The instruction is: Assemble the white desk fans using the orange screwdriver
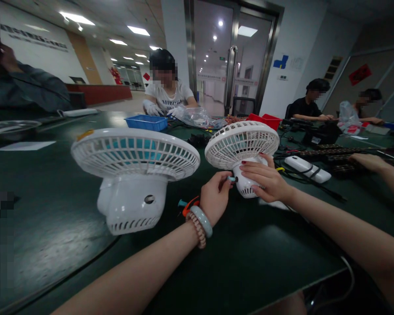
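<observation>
My right hand (265,178) wraps around the white motor housing of a small white fan (242,143) that rests on the dark green table (236,258), its grille tilted up. My left hand (216,197) is closed in a pinch on a small light-blue tool (231,178) whose tip meets the back of that fan's housing. My left wrist wears a jade bangle and a beaded bracelet. A second, larger white fan (134,166) with blue blades stands to the left, untouched.
A white power strip (307,169) and black cables lie right of the small fan. A blue tray (146,122) and red bin (265,119) sit farther back. Other people sit around the table; another person's hand (369,161) rests at the right.
</observation>
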Motion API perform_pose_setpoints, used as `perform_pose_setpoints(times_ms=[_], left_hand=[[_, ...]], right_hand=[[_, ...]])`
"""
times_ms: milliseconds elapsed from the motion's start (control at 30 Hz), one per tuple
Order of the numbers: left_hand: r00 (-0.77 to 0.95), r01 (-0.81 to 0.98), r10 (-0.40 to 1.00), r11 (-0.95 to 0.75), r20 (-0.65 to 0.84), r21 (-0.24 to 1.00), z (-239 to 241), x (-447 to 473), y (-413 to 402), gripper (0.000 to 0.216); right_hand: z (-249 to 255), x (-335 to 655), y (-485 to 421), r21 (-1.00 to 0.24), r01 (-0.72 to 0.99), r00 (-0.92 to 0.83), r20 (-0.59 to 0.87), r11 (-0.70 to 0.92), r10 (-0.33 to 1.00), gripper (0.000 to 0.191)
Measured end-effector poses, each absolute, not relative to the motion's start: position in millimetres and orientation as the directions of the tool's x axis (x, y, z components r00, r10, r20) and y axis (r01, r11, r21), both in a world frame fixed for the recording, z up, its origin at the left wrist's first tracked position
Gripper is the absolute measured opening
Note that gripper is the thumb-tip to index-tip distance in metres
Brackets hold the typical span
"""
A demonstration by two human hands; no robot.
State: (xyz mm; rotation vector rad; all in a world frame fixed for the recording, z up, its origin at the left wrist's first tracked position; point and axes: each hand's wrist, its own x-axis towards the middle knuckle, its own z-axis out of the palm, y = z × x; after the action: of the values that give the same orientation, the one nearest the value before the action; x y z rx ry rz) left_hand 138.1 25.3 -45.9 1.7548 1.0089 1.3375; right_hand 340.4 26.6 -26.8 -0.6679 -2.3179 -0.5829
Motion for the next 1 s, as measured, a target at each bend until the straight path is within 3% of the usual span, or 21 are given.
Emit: perform_pose_setpoints(times_ms=[300,1000], left_hand=[[0.165,0.227,0.901,-0.431,0.401,0.874,-40,138,20,0.019],[0.17,-0.002,0.93,-0.331,0.327,0.944,-44,142,33,0.015]], right_hand=[[-30,346,27,0.323,0.594,-0.688,0.679,0.737,0.257,0.039],[-31,339,22,0.215,0.656,-0.607,0.72,0.724,0.336,0.032]])
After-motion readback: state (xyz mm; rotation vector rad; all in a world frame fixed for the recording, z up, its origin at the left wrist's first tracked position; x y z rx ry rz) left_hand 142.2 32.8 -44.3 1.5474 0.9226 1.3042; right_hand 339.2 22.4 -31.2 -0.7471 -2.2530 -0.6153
